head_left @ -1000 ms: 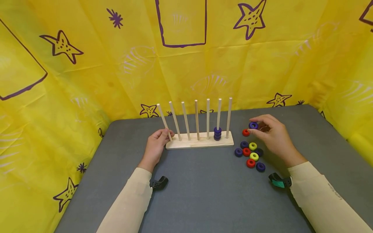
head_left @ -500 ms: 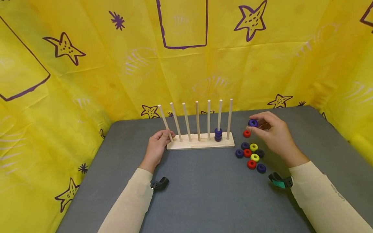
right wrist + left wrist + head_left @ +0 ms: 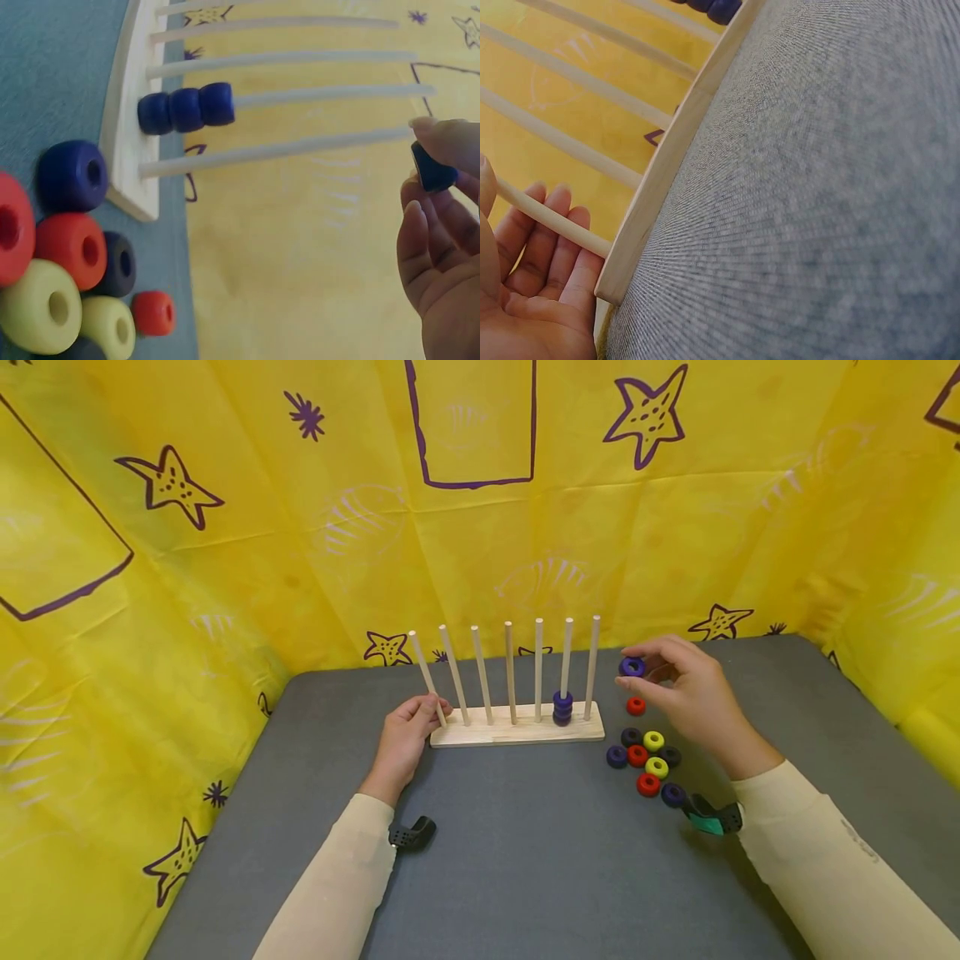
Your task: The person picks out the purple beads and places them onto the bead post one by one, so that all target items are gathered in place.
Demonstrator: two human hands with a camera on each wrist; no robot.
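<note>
A wooden stacking rack with a pale base point(image 3: 517, 735) and several upright pegs stands on the table. At its left end my left hand point(image 3: 401, 739) holds the lower part of the outermost peg point(image 3: 555, 220), the thumb in front and the fingers behind. Three blue rings point(image 3: 562, 709) sit stacked at the bottom of the second peg from the right. My right hand point(image 3: 701, 702) pinches another blue ring point(image 3: 433, 174) between thumb and fingertips, raised to the right of the rack. In the right wrist view this ring overlaps the tip of the rightmost peg point(image 3: 285, 148).
Loose rings lie on the grey table point(image 3: 517, 860) right of the rack, below my right hand: blue point(image 3: 64, 176), red point(image 3: 60, 247) and yellow point(image 3: 30, 307). One red ring point(image 3: 636, 706) lies a little apart, farther back. A yellow patterned cloth point(image 3: 465, 552) hangs behind the table.
My right hand has moved left and slightly up with the blue ring, closer to the rack. The left hand keeps its hold on the peg.
</note>
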